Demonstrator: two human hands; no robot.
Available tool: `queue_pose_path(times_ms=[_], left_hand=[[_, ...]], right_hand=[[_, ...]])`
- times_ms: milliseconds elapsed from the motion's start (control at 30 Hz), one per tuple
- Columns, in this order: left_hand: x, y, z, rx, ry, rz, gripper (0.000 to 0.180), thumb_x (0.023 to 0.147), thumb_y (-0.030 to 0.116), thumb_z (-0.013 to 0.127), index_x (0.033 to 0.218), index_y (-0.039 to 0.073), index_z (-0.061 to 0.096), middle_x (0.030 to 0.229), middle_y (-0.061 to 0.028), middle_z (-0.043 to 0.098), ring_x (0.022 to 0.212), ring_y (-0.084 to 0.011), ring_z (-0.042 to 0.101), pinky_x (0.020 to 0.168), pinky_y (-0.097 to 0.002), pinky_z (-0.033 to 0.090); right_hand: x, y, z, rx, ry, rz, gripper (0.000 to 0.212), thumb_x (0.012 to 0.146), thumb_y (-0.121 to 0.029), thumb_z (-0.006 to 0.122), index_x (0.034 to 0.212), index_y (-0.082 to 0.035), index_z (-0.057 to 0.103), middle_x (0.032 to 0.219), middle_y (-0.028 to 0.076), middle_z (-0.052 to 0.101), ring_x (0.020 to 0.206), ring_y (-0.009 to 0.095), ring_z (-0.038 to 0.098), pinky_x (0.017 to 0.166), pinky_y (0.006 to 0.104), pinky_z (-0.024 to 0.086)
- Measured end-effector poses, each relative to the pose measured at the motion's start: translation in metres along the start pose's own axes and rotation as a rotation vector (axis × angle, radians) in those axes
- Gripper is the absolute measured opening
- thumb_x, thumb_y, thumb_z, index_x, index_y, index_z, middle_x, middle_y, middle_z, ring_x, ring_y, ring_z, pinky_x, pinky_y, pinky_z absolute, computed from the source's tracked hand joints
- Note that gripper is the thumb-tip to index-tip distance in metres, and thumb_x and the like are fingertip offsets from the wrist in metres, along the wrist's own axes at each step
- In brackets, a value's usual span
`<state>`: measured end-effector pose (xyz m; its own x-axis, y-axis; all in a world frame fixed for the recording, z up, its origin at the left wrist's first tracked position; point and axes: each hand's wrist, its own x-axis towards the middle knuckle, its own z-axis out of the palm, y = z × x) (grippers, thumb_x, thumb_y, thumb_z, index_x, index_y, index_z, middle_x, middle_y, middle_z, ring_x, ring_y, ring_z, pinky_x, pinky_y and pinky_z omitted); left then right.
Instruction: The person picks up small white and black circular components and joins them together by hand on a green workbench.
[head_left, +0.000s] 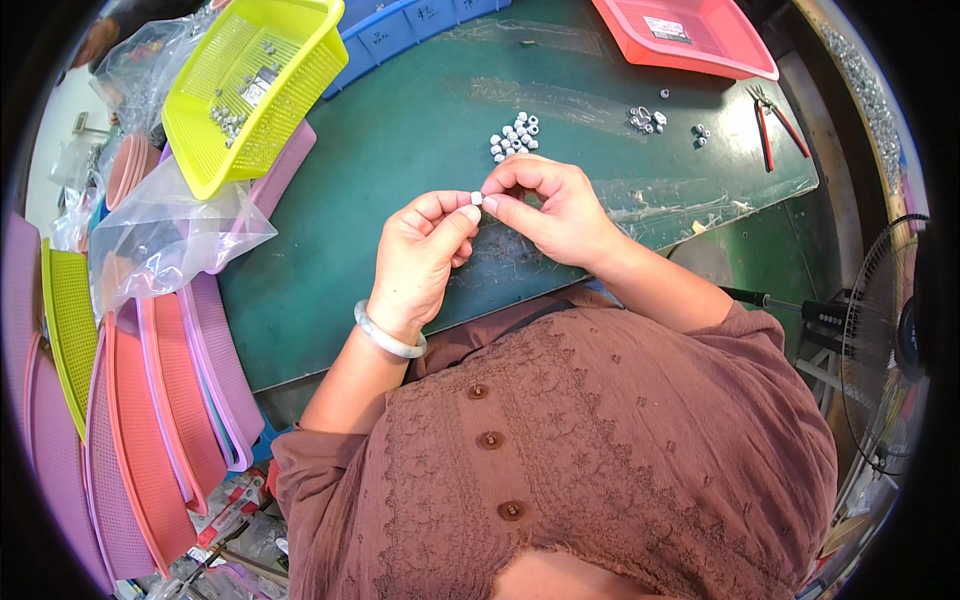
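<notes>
A small pale grey bead-like piece (476, 198) is pinched between the fingertips of both hands, above the near part of the green table. My left hand (420, 240), with a pale bangle at the wrist, grips it from the left between thumb and fingers. From the right, my right hand (548, 208) pinches the same piece with thumb and forefinger. Just beyond the hands lies a loose pile of similar grey pieces (514, 137). What the fingers hide of the held piece cannot be made out.
A yellow-green basket (185, 150) with grey pieces stands at left, by a blue crate (410, 28). A pink tray (690, 62), red-handled pliers (768, 135) and small clusters of pieces (647, 121) lie far right. Stacked baskets (140, 440) fill the left; a fan (880, 345) stands right.
</notes>
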<state>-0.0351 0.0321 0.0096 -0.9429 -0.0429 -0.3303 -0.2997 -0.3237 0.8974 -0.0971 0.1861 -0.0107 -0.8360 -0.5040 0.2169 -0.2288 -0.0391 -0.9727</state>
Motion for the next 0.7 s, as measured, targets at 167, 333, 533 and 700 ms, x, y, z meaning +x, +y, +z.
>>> queue_pose_path(times_ms=[167,333,533,700], left_hand=[[0.0006,-0.0026,-0.0014,-0.013,0.007,-0.009,0.011,0.082,0.009,0.059,0.09,0.002,0.059,0.07,0.0007,0.055,0.054,-0.0045,0.046,0.049,-0.0166,0.035],[0.0005,-0.0042,-0.0028,-0.008,0.004,-0.017,0.009,0.082,0.009,0.058,0.089,0.003,0.058,0.069,0.0007,0.055,0.054,-0.0048,0.046,0.049,-0.017,0.035],[0.0005,-0.0052,-0.0044,-0.015,0.0,-0.025,0.008,0.083,0.009,0.058,0.088,0.003,0.058,0.068,0.0005,0.055,0.054,-0.005,0.046,0.048,-0.0169,0.035],[0.0005,-0.0062,-0.0055,-0.016,0.002,-0.023,0.008,0.083,0.009,0.058,0.088,0.003,0.058,0.068,0.0004,0.055,0.054,-0.005,0.046,0.047,-0.0166,0.035]], right_hand=[[0.0002,-0.0023,-0.0001,-0.024,-0.013,-0.006,0.006,0.077,-0.005,0.06,0.08,0.0,0.061,0.074,0.003,0.056,0.067,0.008,0.053,0.059,0.0216,0.043],[-0.0004,-0.0021,0.0007,-0.023,-0.024,-0.024,0.005,0.078,-0.004,0.06,0.079,0.001,0.06,0.075,0.004,0.056,0.068,0.009,0.054,0.06,0.0214,0.044],[0.0004,-0.0008,0.0008,-0.095,-0.036,-0.067,0.005,0.077,-0.004,0.06,0.079,0.001,0.06,0.075,0.006,0.056,0.066,0.01,0.055,0.059,0.0223,0.045],[0.0011,0.0,0.0012,-0.121,-0.039,-0.086,0.005,0.077,-0.004,0.061,0.078,0.001,0.06,0.073,0.006,0.056,0.065,0.011,0.055,0.058,0.0233,0.045]])
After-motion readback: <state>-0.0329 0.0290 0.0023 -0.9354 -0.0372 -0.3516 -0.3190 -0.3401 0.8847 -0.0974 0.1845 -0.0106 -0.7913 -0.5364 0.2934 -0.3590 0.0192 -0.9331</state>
